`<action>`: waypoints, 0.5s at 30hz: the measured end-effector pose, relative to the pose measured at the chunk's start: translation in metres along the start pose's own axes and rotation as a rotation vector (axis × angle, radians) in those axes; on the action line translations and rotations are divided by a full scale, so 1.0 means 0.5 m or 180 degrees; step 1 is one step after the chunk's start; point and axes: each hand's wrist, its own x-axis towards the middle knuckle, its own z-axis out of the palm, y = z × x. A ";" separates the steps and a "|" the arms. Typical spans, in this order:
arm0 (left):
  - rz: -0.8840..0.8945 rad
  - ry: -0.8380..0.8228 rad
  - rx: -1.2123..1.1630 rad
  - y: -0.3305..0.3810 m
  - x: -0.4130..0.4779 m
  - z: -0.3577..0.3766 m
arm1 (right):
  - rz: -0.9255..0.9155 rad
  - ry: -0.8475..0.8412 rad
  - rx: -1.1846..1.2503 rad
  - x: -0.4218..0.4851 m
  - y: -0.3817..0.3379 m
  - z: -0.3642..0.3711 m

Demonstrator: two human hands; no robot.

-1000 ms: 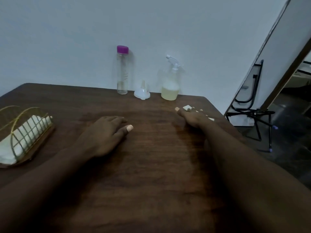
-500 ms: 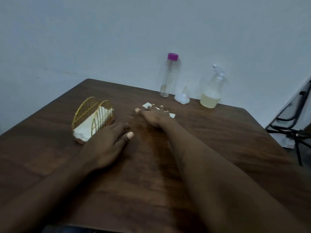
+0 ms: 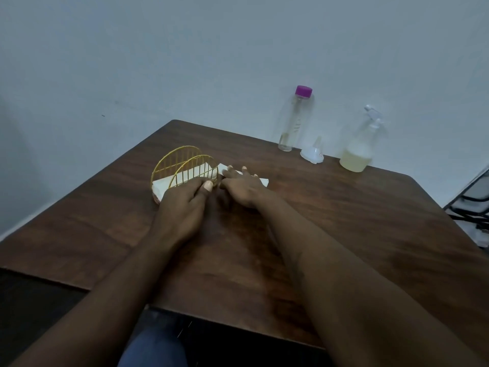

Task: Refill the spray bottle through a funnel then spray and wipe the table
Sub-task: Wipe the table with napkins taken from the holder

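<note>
Right hand (image 3: 242,188), fingers spread flat, presses the tissue (image 3: 263,181), now slid left beside the wire napkin holder (image 3: 172,165); left hand (image 3: 182,207) rests relaxed there

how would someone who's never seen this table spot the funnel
Look along the far edge of the table, by the wall. The funnel sits between the purple-capped bottle and the spray bottle. It is the small white one, far lower than both, spout pointing up.
</note>
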 end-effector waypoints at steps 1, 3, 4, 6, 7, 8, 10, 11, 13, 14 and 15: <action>0.0004 0.0024 -0.0044 -0.001 0.000 0.000 | -0.0009 0.0023 -0.0083 -0.008 -0.005 0.008; 0.0011 0.0050 -0.0089 -0.001 0.001 0.001 | -0.0029 0.0049 -0.0169 -0.027 -0.015 0.022; 0.0007 0.0067 -0.0111 -0.001 0.002 0.002 | -0.0050 0.0053 -0.0134 -0.037 -0.019 0.029; -0.0020 0.0090 -0.0088 0.000 0.002 0.002 | -0.0046 0.0067 0.0040 -0.061 -0.027 0.037; -0.0051 0.0091 -0.0055 0.001 0.001 0.001 | -0.0032 0.0071 0.0100 -0.072 -0.031 0.040; -0.0079 0.0092 -0.0027 0.002 0.001 0.000 | -0.0017 0.0068 0.0138 -0.083 -0.035 0.042; -0.0079 0.0119 0.0022 0.004 -0.001 -0.002 | -0.0003 0.0052 0.0191 -0.103 -0.041 0.048; -0.0070 0.0138 0.0046 0.005 -0.002 -0.002 | -0.0009 0.0044 0.0203 -0.113 -0.044 0.050; -0.0104 0.0172 0.0079 0.007 -0.002 -0.002 | -0.0026 0.0034 0.0212 -0.134 -0.050 0.056; -0.0129 0.0184 0.0078 0.009 -0.003 -0.003 | -0.0032 0.0028 0.0223 -0.144 -0.054 0.058; -0.0144 0.0192 0.0068 0.011 -0.004 -0.003 | -0.0038 0.0021 0.0252 -0.155 -0.058 0.061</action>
